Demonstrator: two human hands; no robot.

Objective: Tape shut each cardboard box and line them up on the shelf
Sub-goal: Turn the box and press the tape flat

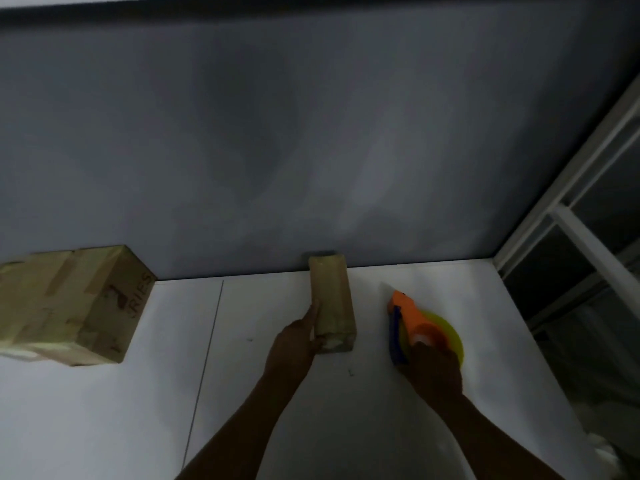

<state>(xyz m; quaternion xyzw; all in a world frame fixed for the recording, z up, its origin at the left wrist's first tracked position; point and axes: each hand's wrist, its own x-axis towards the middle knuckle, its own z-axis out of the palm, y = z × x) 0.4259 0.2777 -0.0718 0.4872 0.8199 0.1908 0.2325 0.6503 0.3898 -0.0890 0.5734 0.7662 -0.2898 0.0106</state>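
Note:
A narrow taped cardboard box [333, 299] lies on the white shelf [242, 375], its far end against the grey wall. My left hand [296, 344] holds its near left side, thumb along the edge. To its right, my right hand [437, 370] grips an orange and blue tape dispenser [408, 322] with a yellow roll, resting on the shelf. A bigger taped cardboard box [72, 306] with printed letters sits at the far left by the wall.
The grey wall [311, 150] closes off the back of the shelf. A white-framed window or rack [571, 237] stands along the right side. A thin seam [204, 368] runs across the shelf between the two boxes.

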